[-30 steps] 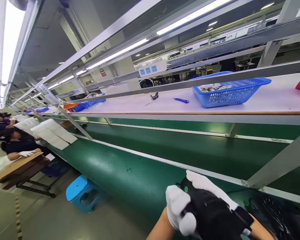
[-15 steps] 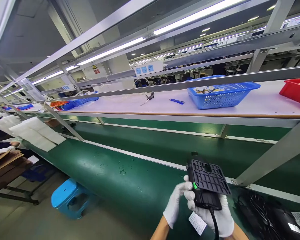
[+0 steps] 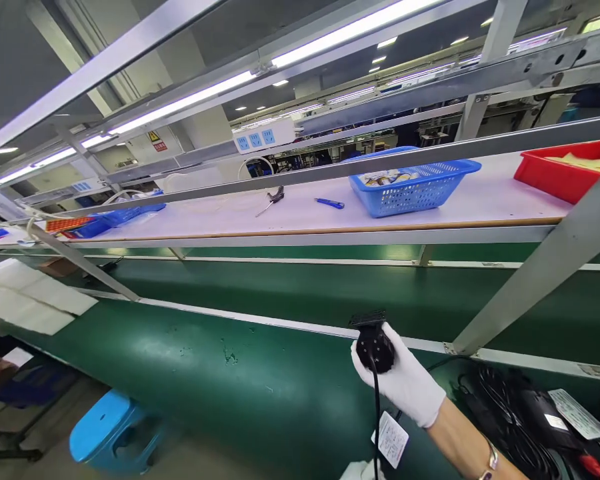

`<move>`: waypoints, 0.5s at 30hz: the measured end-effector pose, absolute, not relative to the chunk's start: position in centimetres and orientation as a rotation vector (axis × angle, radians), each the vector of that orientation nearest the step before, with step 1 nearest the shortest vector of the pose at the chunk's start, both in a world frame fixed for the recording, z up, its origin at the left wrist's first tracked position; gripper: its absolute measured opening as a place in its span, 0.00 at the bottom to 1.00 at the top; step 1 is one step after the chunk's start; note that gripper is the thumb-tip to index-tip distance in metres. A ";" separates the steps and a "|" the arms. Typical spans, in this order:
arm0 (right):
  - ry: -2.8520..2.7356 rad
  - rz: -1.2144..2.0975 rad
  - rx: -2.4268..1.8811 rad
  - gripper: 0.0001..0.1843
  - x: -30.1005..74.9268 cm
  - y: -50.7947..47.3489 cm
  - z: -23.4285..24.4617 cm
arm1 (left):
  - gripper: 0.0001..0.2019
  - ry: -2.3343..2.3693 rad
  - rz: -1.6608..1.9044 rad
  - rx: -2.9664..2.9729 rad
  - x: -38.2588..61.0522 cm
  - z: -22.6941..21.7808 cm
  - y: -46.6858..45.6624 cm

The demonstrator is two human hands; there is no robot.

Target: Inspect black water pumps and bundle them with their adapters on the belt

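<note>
A black corded power tool [image 3: 375,347] with a flat gridded plate is gripped in my right hand [image 3: 413,383], in a white glove. Its rear end faces me, and the plate shows edge-on at the top. The black power cord [image 3: 377,407] hangs down from it. A white printed tag [image 3: 391,439] lies beside the cord. At the bottom edge of the picture, my left hand [image 3: 357,471], also gloved, is closed around the cord; most of that hand is out of view.
Black tools with coiled cords [image 3: 515,413] lie at the right on the green bench [image 3: 260,373]. Above are a shelf with a blue basket [image 3: 410,190], a red bin [image 3: 555,173] and a blue pen-like tool [image 3: 329,203]. A slanted metal post [image 3: 540,267] stands at right. A blue stool [image 3: 107,430] is lower left.
The tool has turned from showing its gridded plate to showing its rear end. My left hand has left the tool's side and dropped to the bottom edge. The view has shifted right.
</note>
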State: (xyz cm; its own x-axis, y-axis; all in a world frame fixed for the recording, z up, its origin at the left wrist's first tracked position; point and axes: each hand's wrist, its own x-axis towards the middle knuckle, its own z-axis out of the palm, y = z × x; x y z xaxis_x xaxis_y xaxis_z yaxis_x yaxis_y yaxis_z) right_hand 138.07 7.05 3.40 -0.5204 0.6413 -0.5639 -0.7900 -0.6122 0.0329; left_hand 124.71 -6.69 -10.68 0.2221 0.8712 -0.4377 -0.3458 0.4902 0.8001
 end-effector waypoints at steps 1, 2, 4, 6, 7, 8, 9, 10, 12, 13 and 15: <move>0.286 2.130 -0.669 0.07 138.5 7.9 2.8 | 0.23 1.086 0.884 0.649 124.3 -11.7 -6.8; 0.145 2.074 -0.736 0.07 139.1 9.1 2.1 | 0.27 1.160 0.843 0.672 123.9 -12.9 -6.9; -0.226 1.852 -0.973 0.09 140.8 12.2 0.3 | 0.35 1.341 0.767 0.698 123.0 -14.8 -6.9; -0.508 1.529 -1.263 0.13 143.3 16.3 -1.8 | 0.38 1.508 0.710 0.725 121.9 -15.9 -6.6; -0.541 1.413 -1.348 0.15 144.8 18.4 -2.9 | 0.38 1.561 0.685 0.764 121.5 -16.0 -6.1; -0.567 1.305 -1.431 0.16 146.4 20.4 -4.1 | 0.38 1.592 0.663 0.819 121.1 -15.8 -5.4; -0.592 1.212 -1.501 0.17 147.9 22.3 -5.3 | 0.37 1.600 0.641 0.890 120.8 -15.4 -4.3; -0.617 1.134 -1.569 0.19 149.4 23.9 -6.5 | 0.36 1.598 0.626 0.955 120.5 -14.9 -2.9; -0.659 1.008 -1.698 0.22 151.9 26.3 -8.8 | 0.30 1.614 0.624 1.020 120.3 -13.9 1.2; -0.671 0.961 -1.760 0.24 152.9 27.1 -9.8 | 0.26 1.633 0.627 1.044 120.2 -13.7 3.7; -0.685 0.890 -1.861 0.26 154.4 28.1 -11.5 | 0.18 1.693 0.657 1.080 120.0 -13.6 8.9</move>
